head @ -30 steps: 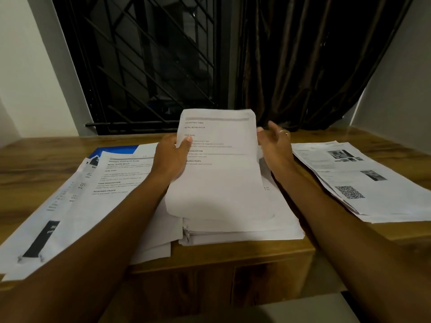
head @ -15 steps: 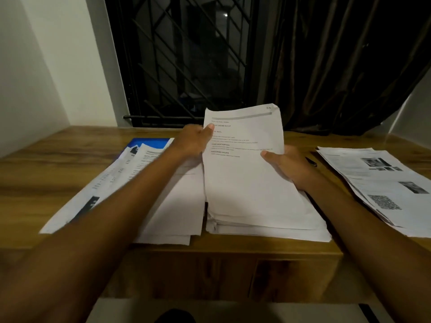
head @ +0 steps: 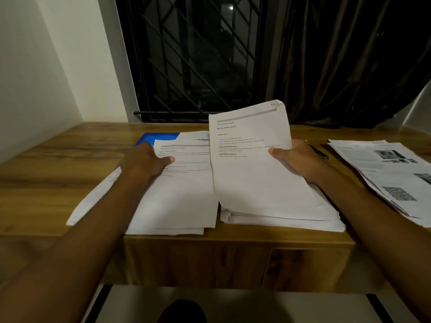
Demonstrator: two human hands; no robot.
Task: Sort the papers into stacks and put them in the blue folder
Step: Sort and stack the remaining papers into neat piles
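Note:
My right hand (head: pixel 296 159) grips a printed white sheet (head: pixel 251 159) by its right edge, tilted up above the thick middle stack (head: pixel 279 217). My left hand (head: pixel 149 162) lies with straight fingers on the left stack of printed pages (head: pixel 182 194). A corner of the blue folder (head: pixel 156 138) shows under the far end of that left stack. A third stack with photos and a QR code (head: pixel 391 178) lies at the right of the table.
The wooden table (head: pixel 58 173) ends in a front edge close to me. A dark pen (head: pixel 320 153) lies behind my right hand. A barred window and a dark curtain stand behind the table; white walls close both sides.
My left hand let go of the raised sheet and moved left onto the left stack. My right hand now holds the sheet alone. The camera view shifted left.

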